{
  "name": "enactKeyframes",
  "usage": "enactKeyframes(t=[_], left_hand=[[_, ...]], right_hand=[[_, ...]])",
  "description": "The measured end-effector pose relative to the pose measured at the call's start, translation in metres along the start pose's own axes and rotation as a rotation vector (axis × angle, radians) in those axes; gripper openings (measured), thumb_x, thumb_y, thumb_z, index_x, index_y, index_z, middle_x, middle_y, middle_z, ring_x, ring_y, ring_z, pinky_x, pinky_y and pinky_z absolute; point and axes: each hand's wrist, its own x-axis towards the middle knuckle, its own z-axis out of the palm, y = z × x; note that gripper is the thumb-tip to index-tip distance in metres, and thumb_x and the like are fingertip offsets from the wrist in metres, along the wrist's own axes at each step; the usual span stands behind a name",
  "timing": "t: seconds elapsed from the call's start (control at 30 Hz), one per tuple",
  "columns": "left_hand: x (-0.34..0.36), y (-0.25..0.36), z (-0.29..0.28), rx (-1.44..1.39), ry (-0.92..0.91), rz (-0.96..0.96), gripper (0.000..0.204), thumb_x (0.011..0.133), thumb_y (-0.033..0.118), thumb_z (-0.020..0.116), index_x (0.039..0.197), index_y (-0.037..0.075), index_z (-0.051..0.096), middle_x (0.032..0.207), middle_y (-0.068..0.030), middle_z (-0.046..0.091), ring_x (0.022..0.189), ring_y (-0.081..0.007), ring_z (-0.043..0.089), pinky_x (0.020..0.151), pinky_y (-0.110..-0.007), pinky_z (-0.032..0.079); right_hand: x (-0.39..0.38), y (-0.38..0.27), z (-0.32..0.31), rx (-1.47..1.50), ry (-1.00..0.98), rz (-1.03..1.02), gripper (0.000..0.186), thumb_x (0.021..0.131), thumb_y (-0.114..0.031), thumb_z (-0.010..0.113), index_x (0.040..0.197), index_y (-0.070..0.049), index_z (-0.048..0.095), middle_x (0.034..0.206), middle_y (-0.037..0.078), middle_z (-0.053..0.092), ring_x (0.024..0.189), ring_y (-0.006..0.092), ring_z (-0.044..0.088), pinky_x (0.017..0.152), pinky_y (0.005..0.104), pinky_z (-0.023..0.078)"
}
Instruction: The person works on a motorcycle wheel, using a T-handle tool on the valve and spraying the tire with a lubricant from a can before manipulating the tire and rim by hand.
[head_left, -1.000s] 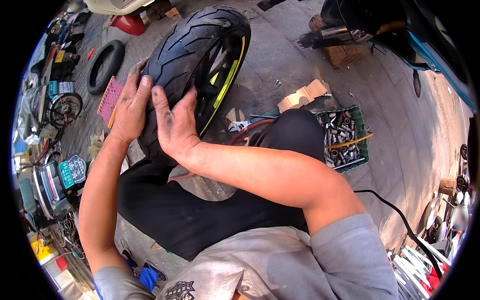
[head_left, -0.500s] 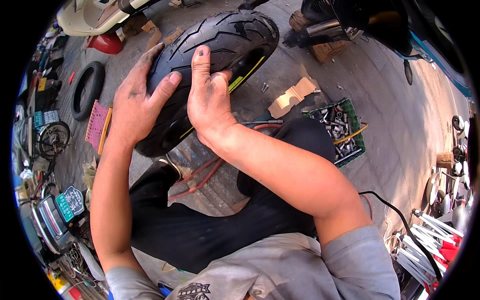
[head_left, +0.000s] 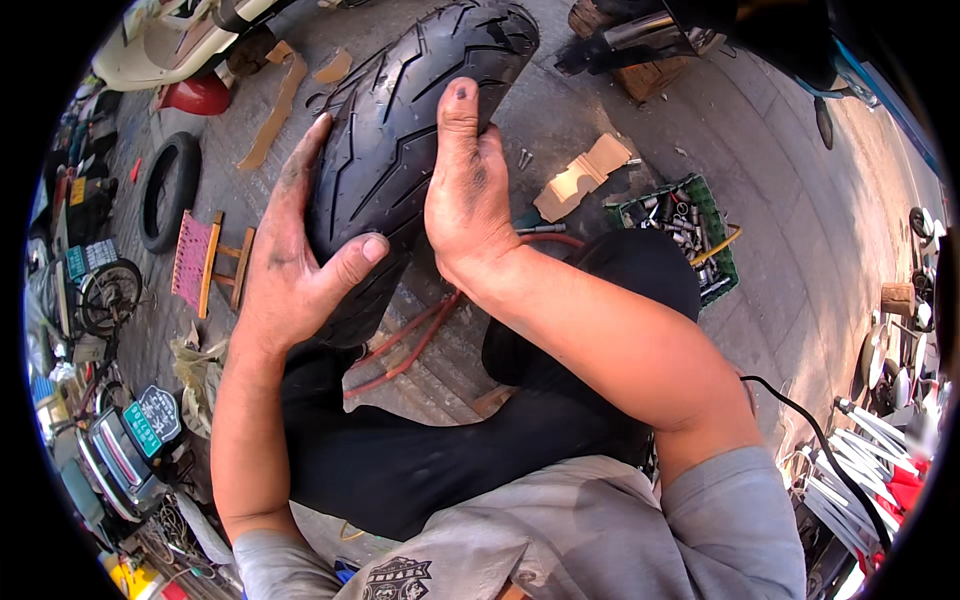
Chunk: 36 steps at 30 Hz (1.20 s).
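Observation:
A black motorcycle tyre (head_left: 385,140) stands upright in front of my knees, its grooved tread facing me. My left hand (head_left: 290,270) presses on its left side, with the fingers along the edge and the thumb reaching over the tread. Against the right side lies my right hand (head_left: 472,200), its palm on the tyre and its thumb pointing up along the tread. The fingers of that hand are mostly hidden behind the wrist and tyre. Both hands have dark smudges and hold the tyre between them.
Right of my knee is a green crate (head_left: 728,262) of sockets and metal tools, near a torn cardboard piece (head_left: 583,180). A red hose (head_left: 420,345) crosses below the tyre. To the left are a loose tyre (head_left: 160,205) and a pink woven stool (head_left: 194,263). Parked motorbikes surround the ground.
The tyre has turned so its tread faces me more; the yellow-green marked side has gone from sight. Both hands have shifted with it and still hold its sides.

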Motion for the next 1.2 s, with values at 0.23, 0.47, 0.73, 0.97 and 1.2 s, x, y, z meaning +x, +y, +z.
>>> enactKeyframes(t=[0.23,0.47,0.73,0.97,1.2], left_hand=[[-0.022,0.001,0.015,0.094,-0.103,-0.019,0.133,0.074,0.060,0.096,0.172,-0.002,0.031,0.168,-0.0305,0.045,0.157,-0.0453,0.046,0.129,-0.050,0.038],[-0.029,0.002,0.043,0.036,-0.032,0.095,0.130,0.077,0.049,0.098,0.174,0.004,0.025,0.145,-0.0298,0.055,0.129,-0.0498,0.062,0.111,-0.054,0.053],[0.001,0.016,0.059,0.100,-0.048,0.087,0.125,0.080,0.056,0.093,0.173,0.004,0.029,0.133,-0.0255,0.058,0.117,-0.0456,0.066,0.101,-0.051,0.058],[0.020,0.030,0.071,0.133,0.106,0.185,0.118,0.078,0.048,0.095,0.172,0.009,0.035,0.150,-0.0309,0.052,0.133,-0.0472,0.059,0.109,-0.056,0.052],[0.008,0.012,0.082,0.230,0.041,0.344,0.113,0.076,0.040,0.096,0.172,0.021,0.040,0.161,-0.0314,0.045,0.136,-0.0474,0.058,0.102,-0.053,0.056]], right_hand=[[0.009,-0.032,-0.026,0.120,-0.023,0.215,0.084,0.108,-0.078,0.044,0.156,-0.011,0.055,0.145,0.012,0.068,0.128,0.0281,0.070,0.112,0.0477,0.057],[0.002,-0.056,-0.026,0.060,0.079,0.281,0.077,0.109,-0.073,0.044,0.156,-0.013,0.056,0.147,0.012,0.068,0.131,0.0290,0.069,0.113,0.0476,0.056],[0.020,-0.076,-0.030,0.000,0.216,0.275,0.069,0.111,-0.067,0.043,0.148,-0.012,0.065,0.141,0.011,0.072,0.125,0.0290,0.072,0.111,0.0466,0.057],[0.068,-0.085,-0.071,-0.012,0.256,0.235,0.069,0.112,-0.065,0.047,0.154,-0.011,0.061,0.146,0.012,0.071,0.129,0.0321,0.071,0.113,0.0504,0.055],[0.116,-0.091,-0.109,-0.105,0.257,0.203,0.064,0.114,-0.058,0.044,0.148,-0.009,0.066,0.145,0.014,0.072,0.127,0.0345,0.072,0.114,0.0535,0.054]])
